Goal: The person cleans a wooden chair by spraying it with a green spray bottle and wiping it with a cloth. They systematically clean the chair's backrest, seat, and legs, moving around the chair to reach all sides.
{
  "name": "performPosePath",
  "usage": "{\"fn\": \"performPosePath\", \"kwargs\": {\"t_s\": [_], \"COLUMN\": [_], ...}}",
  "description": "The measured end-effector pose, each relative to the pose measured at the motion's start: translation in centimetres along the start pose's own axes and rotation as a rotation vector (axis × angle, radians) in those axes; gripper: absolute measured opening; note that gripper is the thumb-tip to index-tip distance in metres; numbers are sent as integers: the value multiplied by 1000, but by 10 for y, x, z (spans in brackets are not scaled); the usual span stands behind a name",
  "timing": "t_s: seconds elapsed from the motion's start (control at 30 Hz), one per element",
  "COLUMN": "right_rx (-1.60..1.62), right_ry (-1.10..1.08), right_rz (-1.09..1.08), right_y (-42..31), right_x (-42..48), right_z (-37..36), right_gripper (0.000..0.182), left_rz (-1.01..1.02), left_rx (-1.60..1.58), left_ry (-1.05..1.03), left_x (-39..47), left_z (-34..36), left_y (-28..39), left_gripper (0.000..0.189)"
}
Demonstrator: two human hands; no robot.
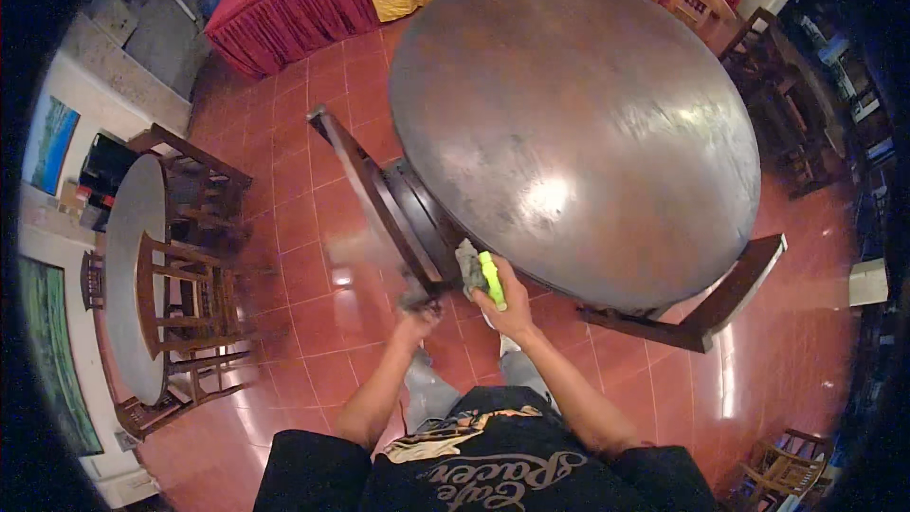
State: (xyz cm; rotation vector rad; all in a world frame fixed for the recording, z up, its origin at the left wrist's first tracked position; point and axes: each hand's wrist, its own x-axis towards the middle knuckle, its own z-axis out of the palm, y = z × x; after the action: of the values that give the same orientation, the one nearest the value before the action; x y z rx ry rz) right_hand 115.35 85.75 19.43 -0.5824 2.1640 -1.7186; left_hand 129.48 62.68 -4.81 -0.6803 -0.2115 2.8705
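Observation:
My right hand (508, 302) grips a grey cloth (469, 269) together with a bright yellow-green object (492, 281), perhaps part of a spray bottle. It is just off the near edge of a large round dark wooden table (569, 121), whose top shows glare and smears. My left hand (419, 318) is blurred and lies at the near end of a dark wooden chair's backrest (370, 199). Its fingers seem closed around that end, with something dark and greyish at them that is too blurred to name. The chair stands at the table's left side.
Another dark wooden chair (689, 323) stands at the table's near right. To the left are an oval-looking table (135, 284) and wooden chairs (185, 299). Red-skirted tables (291, 7) line the far side. More chairs (785, 466) stand at the lower right on the red tiled floor (320, 348).

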Motion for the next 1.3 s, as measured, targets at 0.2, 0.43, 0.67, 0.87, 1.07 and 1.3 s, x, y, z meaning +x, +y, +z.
{"fn": "performPosePath", "kwargs": {"t_s": [0.2,0.43,0.67,0.87,1.07,1.3], "right_rx": [16,-6,89,192,369,286], "right_ry": [-52,-87,-106,-131,-112,-315], "right_rz": [-12,-39,-123,-25,-62,-82], "right_y": [29,66,74,42,-1,14], "right_x": [-49,-92,-139,-168,-157,-102], "right_z": [-86,-157,-225,-314,-408,-513], "right_gripper": [60,61,56,55,47,50], "left_rz": [331,174,328,397,544,111], "left_rx": [423,923,1248,1142,1122,1296], "left_ry": [636,490,336,309,410,193], "left_x": [-9,-1,14,2,46,121], "left_z": [49,132,143,167,171,182], "left_y": [-120,-304,-425,-525,-591,-690], "left_gripper": [54,56,56,56,44,36]}}
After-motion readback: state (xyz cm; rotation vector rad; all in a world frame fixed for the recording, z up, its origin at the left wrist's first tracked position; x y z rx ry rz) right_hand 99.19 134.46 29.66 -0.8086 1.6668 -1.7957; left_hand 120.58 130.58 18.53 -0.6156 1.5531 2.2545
